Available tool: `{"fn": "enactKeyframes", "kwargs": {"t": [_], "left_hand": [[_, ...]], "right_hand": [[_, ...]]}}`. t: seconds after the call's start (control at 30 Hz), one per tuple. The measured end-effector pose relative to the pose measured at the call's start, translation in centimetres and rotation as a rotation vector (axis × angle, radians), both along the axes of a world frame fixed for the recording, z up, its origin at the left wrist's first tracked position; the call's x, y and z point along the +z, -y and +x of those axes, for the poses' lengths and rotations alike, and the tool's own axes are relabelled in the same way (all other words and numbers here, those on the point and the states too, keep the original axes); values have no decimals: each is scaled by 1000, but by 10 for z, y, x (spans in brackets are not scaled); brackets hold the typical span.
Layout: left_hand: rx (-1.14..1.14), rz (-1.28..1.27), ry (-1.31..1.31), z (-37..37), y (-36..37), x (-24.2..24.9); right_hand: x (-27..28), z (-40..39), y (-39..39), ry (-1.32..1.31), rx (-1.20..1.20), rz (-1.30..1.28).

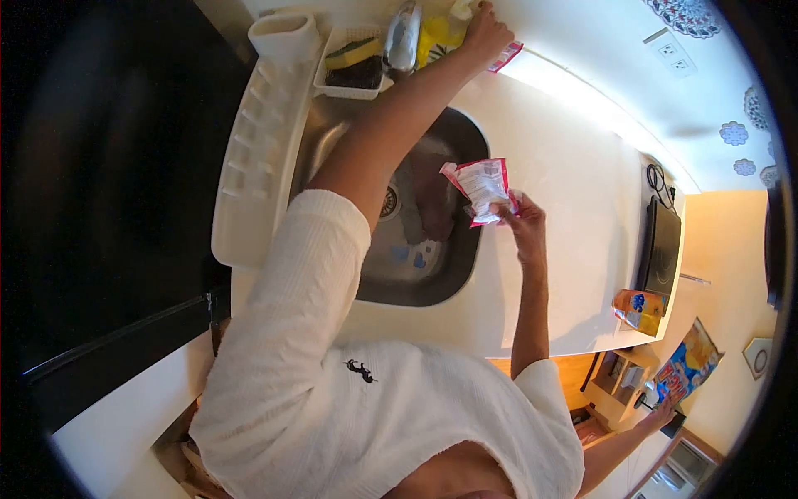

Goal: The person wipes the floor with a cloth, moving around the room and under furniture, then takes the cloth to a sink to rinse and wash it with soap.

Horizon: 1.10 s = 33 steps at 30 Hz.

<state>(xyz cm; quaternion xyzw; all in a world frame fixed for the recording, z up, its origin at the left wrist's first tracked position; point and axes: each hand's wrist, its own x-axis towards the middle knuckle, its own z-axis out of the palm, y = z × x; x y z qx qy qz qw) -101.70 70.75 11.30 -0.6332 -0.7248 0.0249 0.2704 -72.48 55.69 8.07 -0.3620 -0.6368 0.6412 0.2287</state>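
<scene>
My left hand (489, 37) reaches across the sink (420, 287) to the back of the counter. Its fingers are pinched beside a small whitish thing (462, 10); what they hold I cannot make out. Close by the wrist lies a red packet (505, 58), partly hidden, with a yellow package (435, 40) to the left. My right hand (522, 223) is closed on the edge of a crumpled white packet with red borders (485, 185), held up at the sink's right rim. Dark, wet-looking patches and small blue pieces (401, 253) show in the basin.
Left of the sink stands a white dish rack (249, 166); behind it, a basket (366, 90) holds a yellow-green sponge (352, 53). An orange bottle (638, 309) and a black flat appliance (662, 248) are at the right. Another person's hand (662, 413) holds a blue bag (688, 363).
</scene>
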Motion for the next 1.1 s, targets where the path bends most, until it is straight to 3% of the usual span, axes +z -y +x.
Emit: {"fn": "enactKeyframes", "kwargs": {"t": [0.1,0.2,0.3,0.43,0.5,0.6,0.8,0.87,1.0,1.1], "left_hand": [[128,-164,163,18,20,53],[5,140,-17,11,25,44],[-32,9,-104,4,20,26],[-35,82,-168,9,27,21],[-47,132,-223,9,18,4],[-37,-40,-265,22,56,39],[-120,59,-66,16,59,23],[-154,62,-121,16,77,29],[-194,21,-120,19,90,25],[-129,29,-156,23,87,25]], "right_hand": [[13,0,-3,228,56,211],[21,-6,3,408,131,523],[18,-10,1,531,167,737],[14,-28,-1,631,191,940],[6,-39,-7,656,168,945],[2,-44,-13,567,118,936],[2,-40,-16,526,54,692],[4,-39,-13,542,34,638],[12,-37,-5,393,-3,723],[4,-39,-5,459,78,792]]}}
